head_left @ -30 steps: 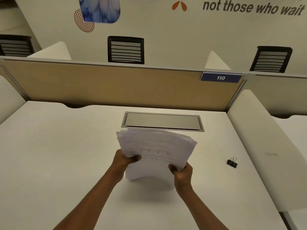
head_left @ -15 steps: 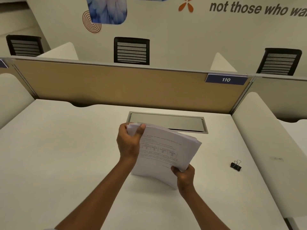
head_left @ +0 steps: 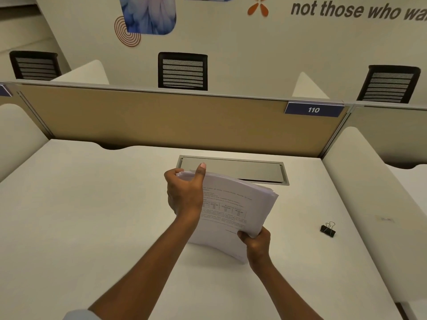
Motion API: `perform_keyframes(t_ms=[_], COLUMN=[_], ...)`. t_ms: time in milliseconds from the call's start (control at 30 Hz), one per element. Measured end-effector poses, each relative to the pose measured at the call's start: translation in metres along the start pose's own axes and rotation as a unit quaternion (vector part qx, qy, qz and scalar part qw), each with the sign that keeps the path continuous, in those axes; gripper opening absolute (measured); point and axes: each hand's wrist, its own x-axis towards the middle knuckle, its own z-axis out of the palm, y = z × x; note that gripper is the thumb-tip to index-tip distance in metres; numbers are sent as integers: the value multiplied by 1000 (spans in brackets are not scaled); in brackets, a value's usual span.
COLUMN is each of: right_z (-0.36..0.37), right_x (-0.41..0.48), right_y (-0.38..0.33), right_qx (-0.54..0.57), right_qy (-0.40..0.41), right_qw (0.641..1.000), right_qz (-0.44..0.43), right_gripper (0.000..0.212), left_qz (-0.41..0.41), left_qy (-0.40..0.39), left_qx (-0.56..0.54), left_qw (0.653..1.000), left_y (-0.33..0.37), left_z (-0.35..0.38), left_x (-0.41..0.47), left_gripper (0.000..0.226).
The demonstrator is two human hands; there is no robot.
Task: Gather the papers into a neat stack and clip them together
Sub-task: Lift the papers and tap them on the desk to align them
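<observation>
A thick bundle of white printed papers [head_left: 233, 204] stands tilted above the middle of the white desk [head_left: 80, 215], its lower edge near the desktop. My left hand [head_left: 184, 192] grips the bundle's upper left corner, thumb raised over the top edge. My right hand [head_left: 255, 242] pinches the lower right corner from below. The sheets fan out slightly at the right edge. A black binder clip [head_left: 328, 230] with wire handles lies on the desk to the right, apart from both hands.
A metal cable hatch [head_left: 245, 169] is set into the desk just behind the papers. A tan partition [head_left: 150, 121] with a "110" tag [head_left: 313, 109] closes the back. White side dividers [head_left: 369, 192] flank the desk. Black chairs stand beyond the partition.
My left hand moved from the bundle's lower left edge up to its top left corner. The bundle tipped more upright. My right hand stayed at the lower right corner.
</observation>
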Motion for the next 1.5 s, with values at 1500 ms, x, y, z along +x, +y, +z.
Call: perform_keyframes(t_ms=[1500], right_z=[-3], right_x=[7], right_y=[-5], right_qx=[-6], right_qy=[-6], right_qw=[1000], right_qz=[-12], right_gripper=[18], left_qz=[-40], left_qy=[-337], left_qx=[-169], left_qw=[925], left_y=[-114], left_z=[-17], left_x=[25], left_gripper=[52])
